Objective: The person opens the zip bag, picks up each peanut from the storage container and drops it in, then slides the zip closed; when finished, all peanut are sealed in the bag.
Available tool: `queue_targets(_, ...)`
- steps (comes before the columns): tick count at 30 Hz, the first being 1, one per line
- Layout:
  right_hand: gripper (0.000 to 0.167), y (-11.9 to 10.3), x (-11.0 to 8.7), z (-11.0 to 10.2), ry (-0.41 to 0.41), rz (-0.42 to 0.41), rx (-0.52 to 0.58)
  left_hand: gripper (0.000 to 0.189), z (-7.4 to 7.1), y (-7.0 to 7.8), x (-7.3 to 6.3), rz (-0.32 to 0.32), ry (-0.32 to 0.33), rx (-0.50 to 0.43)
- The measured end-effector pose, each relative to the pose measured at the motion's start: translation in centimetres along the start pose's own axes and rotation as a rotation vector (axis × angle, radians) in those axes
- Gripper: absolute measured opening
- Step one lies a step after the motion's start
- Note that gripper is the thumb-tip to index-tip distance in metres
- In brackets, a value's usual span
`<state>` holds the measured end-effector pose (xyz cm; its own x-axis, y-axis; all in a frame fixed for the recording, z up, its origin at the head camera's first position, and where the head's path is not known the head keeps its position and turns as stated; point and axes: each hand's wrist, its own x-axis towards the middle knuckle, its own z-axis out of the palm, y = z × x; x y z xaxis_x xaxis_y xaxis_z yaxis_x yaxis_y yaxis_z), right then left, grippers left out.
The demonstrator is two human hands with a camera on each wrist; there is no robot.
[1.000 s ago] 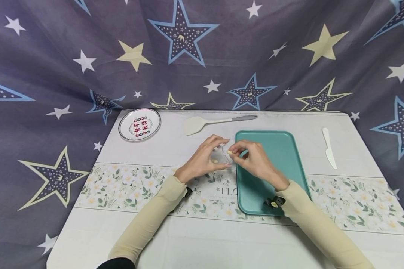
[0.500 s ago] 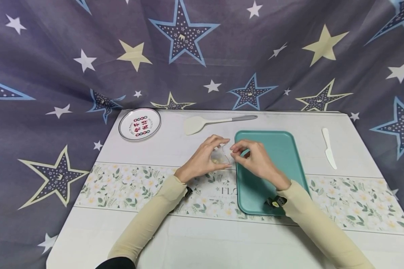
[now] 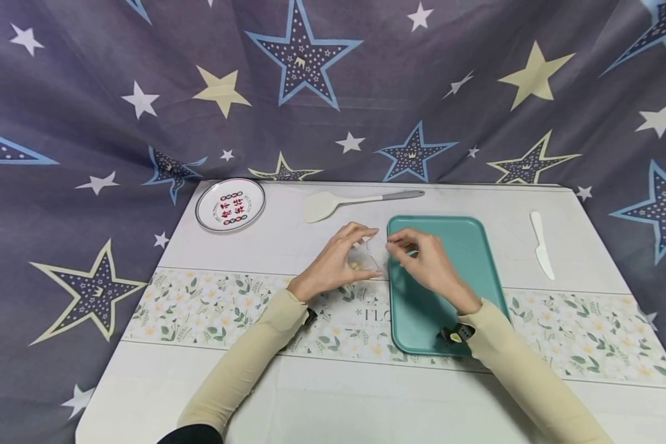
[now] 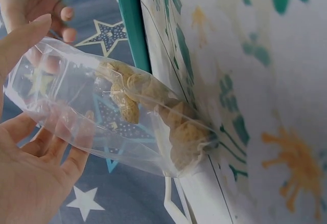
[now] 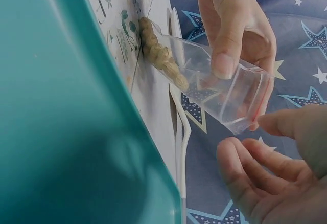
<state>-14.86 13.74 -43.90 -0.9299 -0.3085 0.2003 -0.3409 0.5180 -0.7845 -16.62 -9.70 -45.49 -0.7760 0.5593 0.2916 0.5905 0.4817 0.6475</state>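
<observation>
A clear zip-lock bag [image 4: 92, 96] with several unshelled peanuts [image 5: 158, 52] near its bottom stands with its lower end at the tabletop. My left hand [image 3: 333, 262] holds it near the mouth, thumb on one side and fingers on the other, and the mouth gapes. A red line edges the bag's mouth in the right wrist view. Just right of the mouth is my right hand [image 3: 427, 262], above the teal tray [image 3: 477, 246]. Its thumb and fingers are bent loosely and apart in the right wrist view [image 5: 276, 168], with nothing seen between them.
Behind the hands lies a cream spatula [image 3: 361, 199] with a grey handle end. A white plate [image 3: 253, 213] with red lettering is at the back left. A white plastic knife [image 3: 541, 243] lies right of the tray. A starry cloth [image 3: 366, 92] hangs behind the table.
A second ago my right fingers pinched a peanut at the bag's mouth; it is gone from them now. The right hand has drawn slightly right, while the left hand and bag stay put.
</observation>
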Motion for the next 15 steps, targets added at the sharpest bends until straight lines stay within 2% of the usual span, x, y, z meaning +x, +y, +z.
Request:
queue_targets(6, 0.035, 0.14, -0.07, 0.34, -0.064, 0.068, 0.103, 0.084, -0.02, 0.15, -0.06, -0.007, -0.001, 0.012)
queue_targets(15, 0.048, -0.61, -0.17, 0.73, -0.050, 0.092, 0.162, 0.092, 0.06, 0.44, -0.15, -0.020, 0.021, 0.043)
